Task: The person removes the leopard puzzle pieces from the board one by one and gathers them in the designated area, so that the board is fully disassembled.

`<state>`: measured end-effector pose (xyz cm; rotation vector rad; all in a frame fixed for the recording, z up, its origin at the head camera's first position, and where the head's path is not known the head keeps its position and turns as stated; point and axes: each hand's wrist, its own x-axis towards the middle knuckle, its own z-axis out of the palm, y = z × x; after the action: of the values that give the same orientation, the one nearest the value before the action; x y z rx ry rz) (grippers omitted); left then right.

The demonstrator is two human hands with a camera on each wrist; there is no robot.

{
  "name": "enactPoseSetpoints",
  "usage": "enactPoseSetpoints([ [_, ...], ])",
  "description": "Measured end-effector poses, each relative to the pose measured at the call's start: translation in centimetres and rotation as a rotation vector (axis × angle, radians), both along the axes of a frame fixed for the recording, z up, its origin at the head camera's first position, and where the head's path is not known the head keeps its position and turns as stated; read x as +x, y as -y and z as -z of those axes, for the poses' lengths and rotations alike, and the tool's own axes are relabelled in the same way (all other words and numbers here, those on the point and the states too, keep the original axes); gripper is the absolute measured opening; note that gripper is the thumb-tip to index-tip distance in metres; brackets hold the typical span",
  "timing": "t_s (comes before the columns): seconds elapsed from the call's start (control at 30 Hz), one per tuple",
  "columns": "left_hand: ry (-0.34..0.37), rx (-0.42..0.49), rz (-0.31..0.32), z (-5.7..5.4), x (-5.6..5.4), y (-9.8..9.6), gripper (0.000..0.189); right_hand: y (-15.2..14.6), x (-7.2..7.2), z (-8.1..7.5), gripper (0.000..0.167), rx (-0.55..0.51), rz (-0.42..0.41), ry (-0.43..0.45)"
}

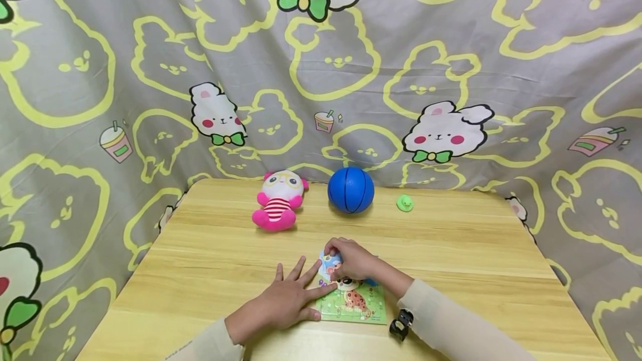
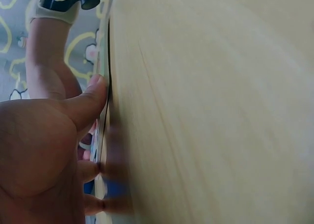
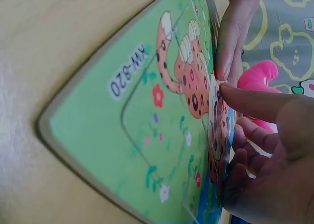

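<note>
A jigsaw puzzle board (image 1: 351,312) with a spotted leopard on green ground lies flat on the table, its printed label in a corner in the right wrist view. My left hand (image 1: 288,297) is spread over the board's left side, with its fingertips on the picture and the thumb at the lower left edge. At the upper left of the board, my right hand (image 1: 357,261) pinches a blue puzzle piece (image 1: 330,263) between thumb and curled fingers. In the right wrist view, the right thumb (image 3: 255,101) touches the picture beside the leopard's head. The right hand and forearm hide the board's upper right part.
Along the back of the wooden table (image 1: 210,272) sit a pink panda plush (image 1: 277,202), a blue ball (image 1: 351,190) and a small green toy (image 1: 404,203). A black device (image 1: 401,325) is worn at the right wrist. A patterned curtain (image 1: 321,82) surrounds the table.
</note>
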<state>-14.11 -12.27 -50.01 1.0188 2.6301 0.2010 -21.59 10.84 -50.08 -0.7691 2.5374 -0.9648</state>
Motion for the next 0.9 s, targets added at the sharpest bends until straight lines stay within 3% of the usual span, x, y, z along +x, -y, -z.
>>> enactPoseSetpoints([
  [0.33, -0.012, -0.011, -0.002, -0.15, 0.23, -0.04, 0.069, -0.55, -0.28, -0.44, 0.029, -0.105, 0.008, 0.116],
  [0.67, -0.005, -0.021, -0.009, -0.58, 0.35, -0.23, 0.068, -0.77, -0.51, -0.28, 0.021, -0.167, 0.056, 0.129],
  [0.9, -0.011, -0.027, -0.014, -0.12, 0.27, -0.17, 0.068, -0.64, -0.42, 0.09, 0.017, -0.175, 0.104, 0.134],
])
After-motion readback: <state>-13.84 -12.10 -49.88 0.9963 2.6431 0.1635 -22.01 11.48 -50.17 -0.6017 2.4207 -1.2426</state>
